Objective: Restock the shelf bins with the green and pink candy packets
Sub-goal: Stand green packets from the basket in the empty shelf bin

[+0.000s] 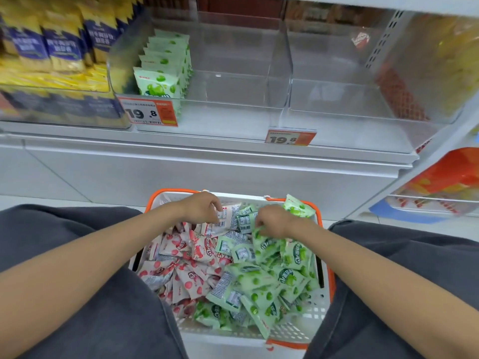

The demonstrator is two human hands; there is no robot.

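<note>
Because the basket [331, 281] sits between the knees at lower centre, stock is in reach: left hand [204, 207] pinches a pink packet [225, 219] back-side up, right hand [272, 220] curls round green packets [261, 240], probably gathering a handful for the clear bins [233, 84] at upper centre.

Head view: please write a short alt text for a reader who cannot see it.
Two hands dig into a white basket of candy: the left hand pinches a pink packet, the right hand grips green packets. Above, a clear shelf bin holds one row of green packets.
</note>
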